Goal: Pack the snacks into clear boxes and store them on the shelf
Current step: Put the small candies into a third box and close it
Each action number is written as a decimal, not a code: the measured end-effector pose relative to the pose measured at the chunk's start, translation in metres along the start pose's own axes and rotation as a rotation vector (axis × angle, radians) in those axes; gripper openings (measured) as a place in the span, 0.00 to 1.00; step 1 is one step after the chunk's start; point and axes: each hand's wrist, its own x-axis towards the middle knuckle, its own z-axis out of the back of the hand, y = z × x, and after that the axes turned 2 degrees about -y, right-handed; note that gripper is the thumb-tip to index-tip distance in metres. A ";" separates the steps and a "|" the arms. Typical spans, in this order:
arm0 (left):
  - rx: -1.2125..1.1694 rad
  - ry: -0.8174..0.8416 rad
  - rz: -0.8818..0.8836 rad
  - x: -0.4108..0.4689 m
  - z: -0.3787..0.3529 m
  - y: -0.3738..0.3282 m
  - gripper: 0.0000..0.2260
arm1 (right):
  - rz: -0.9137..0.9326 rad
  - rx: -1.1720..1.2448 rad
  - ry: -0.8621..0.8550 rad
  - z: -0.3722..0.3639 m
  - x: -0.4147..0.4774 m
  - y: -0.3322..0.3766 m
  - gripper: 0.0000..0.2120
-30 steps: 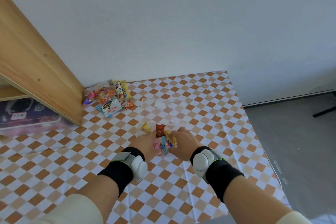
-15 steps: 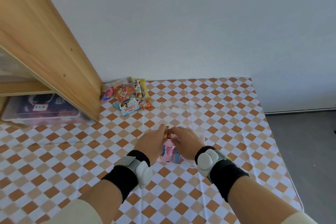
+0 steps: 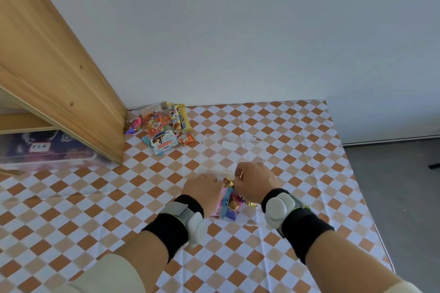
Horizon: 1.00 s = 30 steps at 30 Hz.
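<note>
Head view: both hands, left [image 3: 202,189] and right [image 3: 254,182], curl round the box [image 3: 228,207] of snacks on the table [image 3: 309,173], seemingly pressing them down; best push evenly before lidding.

wall [image 3: 238,31]: plain white | floor [image 3: 392,185]: grey | table [image 3: 95,197]: orange-white checked cloth

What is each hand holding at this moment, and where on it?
Both hands close around the clear box of snacks: left hand on its left side, right hand at its top right. Exact finger contact is hidden.
</note>
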 end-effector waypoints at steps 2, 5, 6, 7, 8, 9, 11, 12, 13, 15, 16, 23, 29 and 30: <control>-0.090 -0.069 0.022 0.001 0.004 0.006 0.13 | 0.006 0.023 -0.055 0.001 0.003 0.000 0.06; -0.198 -0.203 0.021 -0.004 0.010 0.022 0.07 | 0.043 0.029 -0.140 0.002 0.013 0.009 0.10; -0.206 -0.251 0.017 -0.006 0.011 0.029 0.07 | 0.060 0.032 -0.154 0.001 0.016 0.015 0.11; -0.228 -0.307 0.021 -0.007 0.012 0.036 0.07 | 0.074 0.036 -0.159 0.001 0.022 0.023 0.13; -0.267 -0.356 0.039 -0.009 0.013 0.040 0.08 | 0.083 0.053 -0.159 0.001 0.023 0.027 0.14; -0.309 -0.404 0.075 -0.010 0.016 0.049 0.09 | 0.102 0.080 -0.162 0.001 0.028 0.036 0.15; -0.325 -0.449 0.158 -0.008 0.019 0.068 0.10 | 0.152 0.107 -0.171 0.001 0.037 0.050 0.16; -0.299 -0.439 0.214 -0.006 0.020 0.081 0.12 | 0.183 0.104 -0.171 0.001 0.044 0.061 0.18; -0.269 -0.403 0.281 -0.004 0.021 0.095 0.16 | 0.209 0.106 -0.161 0.001 0.052 0.073 0.19; -0.222 -0.313 0.401 0.001 0.026 0.117 0.26 | 0.249 0.119 -0.136 0.003 0.063 0.090 0.23; -0.207 -0.267 0.450 0.004 0.028 0.130 0.32 | 0.268 0.111 -0.120 0.003 0.070 0.100 0.25; -0.260 -0.236 0.629 0.043 0.033 0.188 0.42 | 0.187 0.089 -0.068 -0.008 0.134 0.149 0.22; -0.198 -0.262 0.728 0.077 0.034 0.206 0.42 | 0.049 0.074 -0.102 -0.030 0.184 0.162 0.28; -0.167 -0.266 0.748 0.082 0.032 0.206 0.42 | 0.042 0.072 -0.106 -0.037 0.190 0.164 0.29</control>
